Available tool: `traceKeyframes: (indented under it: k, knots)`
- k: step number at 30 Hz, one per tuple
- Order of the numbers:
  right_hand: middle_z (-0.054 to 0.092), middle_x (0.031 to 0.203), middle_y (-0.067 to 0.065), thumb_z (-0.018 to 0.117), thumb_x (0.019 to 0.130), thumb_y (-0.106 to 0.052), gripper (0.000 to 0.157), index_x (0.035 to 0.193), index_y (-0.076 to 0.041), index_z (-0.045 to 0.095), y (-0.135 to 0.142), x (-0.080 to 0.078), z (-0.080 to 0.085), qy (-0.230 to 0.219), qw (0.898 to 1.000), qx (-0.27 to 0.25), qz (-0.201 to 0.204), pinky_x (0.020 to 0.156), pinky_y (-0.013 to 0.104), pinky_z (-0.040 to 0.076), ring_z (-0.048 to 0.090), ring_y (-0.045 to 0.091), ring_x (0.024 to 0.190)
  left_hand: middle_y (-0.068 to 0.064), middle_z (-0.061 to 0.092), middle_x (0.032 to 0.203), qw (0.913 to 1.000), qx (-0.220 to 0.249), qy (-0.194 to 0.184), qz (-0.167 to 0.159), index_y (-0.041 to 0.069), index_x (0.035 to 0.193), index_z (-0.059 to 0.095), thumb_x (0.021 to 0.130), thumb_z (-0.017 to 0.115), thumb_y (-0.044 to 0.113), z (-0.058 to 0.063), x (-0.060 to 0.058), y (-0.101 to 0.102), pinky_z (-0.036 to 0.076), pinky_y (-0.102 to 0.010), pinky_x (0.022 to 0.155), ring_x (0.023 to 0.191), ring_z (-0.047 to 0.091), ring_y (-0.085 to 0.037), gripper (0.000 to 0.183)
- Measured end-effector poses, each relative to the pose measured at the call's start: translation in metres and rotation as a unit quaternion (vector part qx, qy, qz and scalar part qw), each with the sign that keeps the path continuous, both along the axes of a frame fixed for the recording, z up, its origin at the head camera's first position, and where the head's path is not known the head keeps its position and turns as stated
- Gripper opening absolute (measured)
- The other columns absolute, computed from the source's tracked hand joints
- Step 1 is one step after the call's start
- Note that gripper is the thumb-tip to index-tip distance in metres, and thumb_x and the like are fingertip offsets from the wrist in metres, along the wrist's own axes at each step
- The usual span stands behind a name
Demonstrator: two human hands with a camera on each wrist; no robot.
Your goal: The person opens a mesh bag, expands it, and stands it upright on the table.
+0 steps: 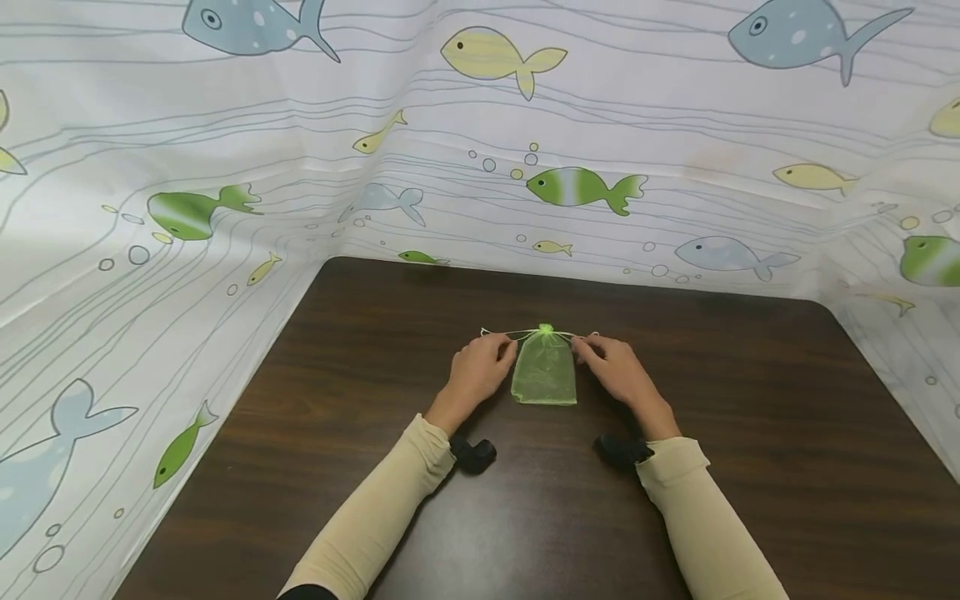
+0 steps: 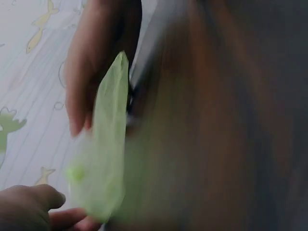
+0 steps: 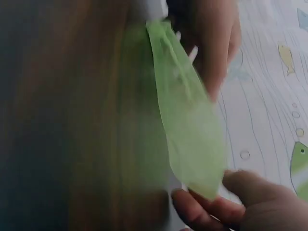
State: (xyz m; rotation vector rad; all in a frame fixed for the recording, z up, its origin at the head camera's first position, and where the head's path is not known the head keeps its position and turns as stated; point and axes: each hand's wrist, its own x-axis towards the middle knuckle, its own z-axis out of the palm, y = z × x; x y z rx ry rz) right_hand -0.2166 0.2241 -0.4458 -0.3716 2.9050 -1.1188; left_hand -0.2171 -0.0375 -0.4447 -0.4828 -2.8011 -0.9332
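A small sheer green drawstring bag (image 1: 543,375) lies on the dark wooden table, its neck gathered into a tight tuft at the far end. White drawstrings stretch out from the neck to both sides. My left hand (image 1: 480,365) pinches the left drawstring (image 1: 517,332) beside the bag. On the opposite side, my right hand (image 1: 618,367) pinches the other string's end near the bag's top corner. Both wrist views show the bag (image 2: 109,144) (image 3: 190,110) from the side, between the two hands; the strings are hard to make out there. No contents are discernible inside the bag.
The brown wood-grain table (image 1: 375,333) has rounded far corners. A white cloth (image 1: 660,125) printed with fish surrounds its back and sides. Black wrist cameras (image 1: 474,456) sit at both cuffs, just above the tabletop.
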Motion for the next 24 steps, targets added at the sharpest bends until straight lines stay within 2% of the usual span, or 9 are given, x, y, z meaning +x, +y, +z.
traceKeyframes:
  k: [2, 5, 7, 13, 18, 21, 24]
  knots:
    - [0.075, 0.112, 0.012, 0.051, 0.110, -0.043, 0.043, 0.126, -0.008, 0.072, -0.010, 0.002, -0.002, -0.011, 1.000, -0.020, 0.012, 0.091, 0.050, 0.054, 0.070, 0.027, 0.101, 0.001, 0.070, 0.078, 0.9998, 0.010, -0.016, 0.011, 0.015, 0.106, 0.076, 0.109, 0.054, 0.034, -0.003, 0.005, 0.011, 0.036, -0.026, 0.050, 0.055, 0.050, -0.009, 0.029]
    - [0.074, 0.112, 0.012, 0.056, 0.109, -0.036, 0.034, 0.122, -0.009, 0.072, -0.019, 0.004, -0.005, -0.018, 0.998, -0.055, 0.024, 0.086, 0.045, 0.054, 0.068, 0.023, 0.095, 0.002, 0.076, 0.088, 0.9985, 0.035, -0.021, 0.035, 0.017, 0.115, 0.077, 0.108, 0.056, 0.038, -0.007, 0.008, 0.019, 0.039, -0.027, 0.056, 0.060, 0.053, -0.007, 0.030]
    - [0.074, 0.110, 0.011, 0.059, 0.108, -0.033, 0.029, 0.119, -0.010, 0.073, -0.022, 0.005, -0.006, -0.020, 0.997, -0.068, 0.031, 0.082, 0.041, 0.053, 0.067, 0.020, 0.091, 0.004, 0.078, 0.095, 0.9977, 0.054, -0.022, 0.036, 0.019, 0.119, 0.076, 0.108, 0.056, 0.040, -0.009, 0.009, 0.021, 0.040, -0.028, 0.059, 0.061, 0.054, -0.007, 0.031]
    - [0.073, 0.105, 0.007, 0.058, 0.108, -0.036, 0.030, 0.120, -0.011, 0.071, -0.025, 0.006, -0.011, -0.021, 0.995, -0.083, 0.045, 0.074, 0.033, 0.051, 0.062, 0.016, 0.082, 0.001, 0.076, 0.092, 0.9940, 0.105, -0.029, -0.005, 0.021, 0.123, 0.075, 0.108, 0.055, 0.042, -0.013, 0.013, 0.020, 0.038, -0.028, 0.058, 0.060, 0.051, -0.007, 0.033]
    - [0.071, 0.101, 0.009, 0.058, 0.109, -0.032, 0.027, 0.117, -0.010, 0.070, -0.028, 0.007, -0.010, -0.001, 0.993, -0.104, 0.056, 0.072, 0.031, 0.050, 0.060, 0.017, 0.081, 0.001, 0.076, 0.099, 0.9890, 0.143, -0.039, -0.005, 0.022, 0.123, 0.075, 0.109, 0.053, 0.044, -0.014, 0.013, 0.021, 0.038, -0.028, 0.058, 0.062, 0.052, -0.007, 0.034]
    - [0.071, 0.101, 0.009, 0.056, 0.110, -0.032, 0.026, 0.117, -0.011, 0.069, -0.030, 0.007, -0.009, 0.015, 0.991, -0.120, 0.062, 0.072, 0.031, 0.050, 0.060, 0.017, 0.081, 0.001, 0.077, 0.106, 0.9857, 0.163, -0.042, -0.006, 0.022, 0.122, 0.075, 0.107, 0.058, 0.044, -0.013, 0.011, 0.021, 0.039, -0.025, 0.056, 0.065, 0.053, -0.007, 0.032]
    - [0.070, 0.099, 0.007, 0.055, 0.110, -0.032, 0.025, 0.116, -0.013, 0.069, -0.032, 0.008, -0.010, 0.026, 0.989, -0.133, 0.059, 0.070, 0.030, 0.050, 0.060, 0.016, 0.079, -0.001, 0.077, 0.108, 0.9796, 0.194, -0.048, -0.019, 0.020, 0.120, 0.075, 0.105, 0.062, 0.041, -0.012, 0.011, 0.021, 0.042, -0.023, 0.056, 0.069, 0.055, -0.006, 0.029]
